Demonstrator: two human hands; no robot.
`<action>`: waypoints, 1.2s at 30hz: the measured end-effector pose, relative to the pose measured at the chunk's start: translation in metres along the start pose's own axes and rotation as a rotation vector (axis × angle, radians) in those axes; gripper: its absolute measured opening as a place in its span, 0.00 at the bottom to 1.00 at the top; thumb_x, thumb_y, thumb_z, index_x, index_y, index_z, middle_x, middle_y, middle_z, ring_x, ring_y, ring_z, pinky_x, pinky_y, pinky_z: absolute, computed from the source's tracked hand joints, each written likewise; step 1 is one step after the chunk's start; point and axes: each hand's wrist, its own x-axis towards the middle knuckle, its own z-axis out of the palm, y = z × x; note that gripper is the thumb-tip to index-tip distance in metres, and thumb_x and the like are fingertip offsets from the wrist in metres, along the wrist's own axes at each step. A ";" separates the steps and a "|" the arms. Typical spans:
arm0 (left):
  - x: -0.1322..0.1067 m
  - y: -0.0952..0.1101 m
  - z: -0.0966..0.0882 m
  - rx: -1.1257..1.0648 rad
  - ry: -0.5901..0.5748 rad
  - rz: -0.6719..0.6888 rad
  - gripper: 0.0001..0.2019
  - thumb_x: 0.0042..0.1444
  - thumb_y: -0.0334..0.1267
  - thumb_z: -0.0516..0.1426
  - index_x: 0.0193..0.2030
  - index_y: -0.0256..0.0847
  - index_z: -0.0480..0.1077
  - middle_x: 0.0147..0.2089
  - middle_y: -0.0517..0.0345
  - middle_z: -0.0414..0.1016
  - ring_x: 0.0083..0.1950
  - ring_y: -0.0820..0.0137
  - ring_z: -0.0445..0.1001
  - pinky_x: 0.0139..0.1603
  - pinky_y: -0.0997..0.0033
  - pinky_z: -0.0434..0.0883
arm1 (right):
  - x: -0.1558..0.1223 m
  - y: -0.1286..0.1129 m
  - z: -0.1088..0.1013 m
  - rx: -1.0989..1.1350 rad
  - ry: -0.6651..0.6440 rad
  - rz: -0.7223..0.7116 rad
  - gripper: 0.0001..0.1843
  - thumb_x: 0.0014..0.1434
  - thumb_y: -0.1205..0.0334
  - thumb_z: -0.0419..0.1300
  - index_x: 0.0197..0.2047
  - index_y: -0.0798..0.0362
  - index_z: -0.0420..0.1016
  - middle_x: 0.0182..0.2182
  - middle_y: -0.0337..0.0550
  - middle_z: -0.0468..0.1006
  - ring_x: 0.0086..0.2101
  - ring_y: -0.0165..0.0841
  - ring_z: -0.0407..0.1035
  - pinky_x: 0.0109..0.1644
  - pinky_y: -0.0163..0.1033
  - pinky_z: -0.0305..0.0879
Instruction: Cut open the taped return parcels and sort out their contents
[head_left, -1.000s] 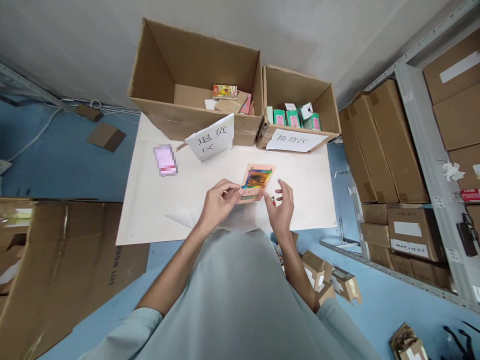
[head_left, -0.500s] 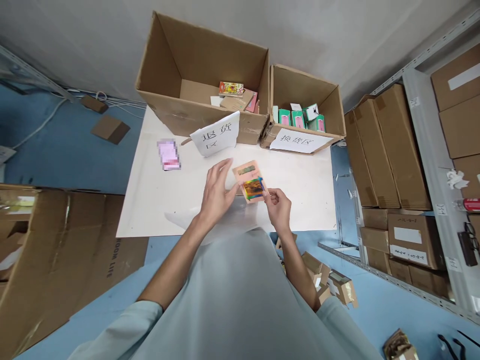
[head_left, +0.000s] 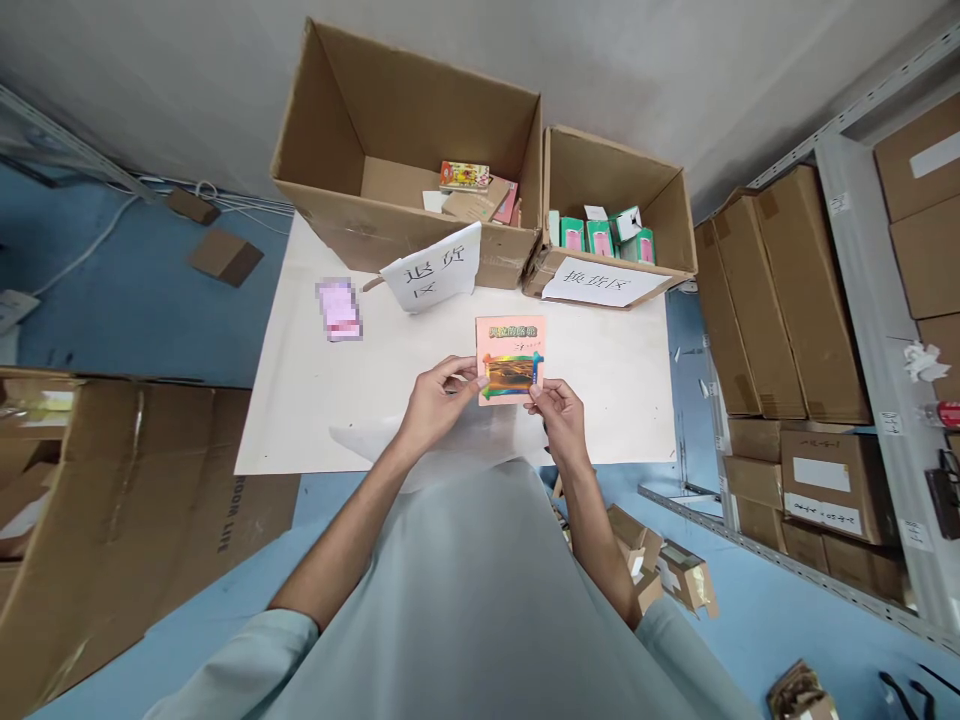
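Note:
A small pink booklet (head_left: 511, 335) with printed characters along its top and a rainbow-framed picture below is held upright above the white table (head_left: 360, 390). My left hand (head_left: 441, 398) pinches its lower left edge, thumb on the front. At the lower right corner, my right hand (head_left: 556, 408) grips it between thumb and fingers. Beneath the hands lies a clear plastic sheet or bag (head_left: 442, 440) at the table's front edge.
Behind stand a large carton (head_left: 337, 205) holding several small boxes, and a smaller carton (head_left: 536, 275) with green-and-pink boxes. Paper signs (head_left: 435, 268) hang in front. A blurred pink-purple item (head_left: 339, 308) lies left. Shelving with cartons (head_left: 817, 300) rises at right.
The booklet has turned from a slant to nearly straight, its front facing me. My left hand has lowered and closed its fingers on the left edge; my right hand keeps its grip.

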 end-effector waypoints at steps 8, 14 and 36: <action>0.002 0.036 -0.018 0.113 -0.030 0.413 0.08 0.71 0.35 0.64 0.44 0.47 0.87 0.51 0.53 0.88 0.53 0.64 0.85 0.59 0.61 0.80 | 0.009 -0.020 -0.003 -0.036 -0.078 -0.248 0.20 0.62 0.42 0.78 0.48 0.46 0.87 0.58 0.50 0.90 0.61 0.46 0.83 0.62 0.50 0.83; -0.001 0.042 -0.019 0.201 -0.037 0.437 0.10 0.72 0.34 0.62 0.41 0.48 0.86 0.53 0.53 0.89 0.55 0.62 0.86 0.60 0.58 0.82 | 0.011 -0.026 -0.005 -0.055 -0.094 -0.287 0.16 0.68 0.46 0.75 0.53 0.44 0.87 0.67 0.53 0.85 0.69 0.48 0.78 0.61 0.49 0.83; 0.096 0.047 -0.057 0.066 0.100 0.190 0.35 0.64 0.65 0.68 0.68 0.42 0.80 0.67 0.41 0.82 0.65 0.51 0.84 0.70 0.44 0.82 | 0.111 -0.063 0.067 -0.055 -0.151 -0.252 0.37 0.55 0.28 0.76 0.53 0.51 0.86 0.50 0.53 0.91 0.44 0.44 0.86 0.52 0.50 0.86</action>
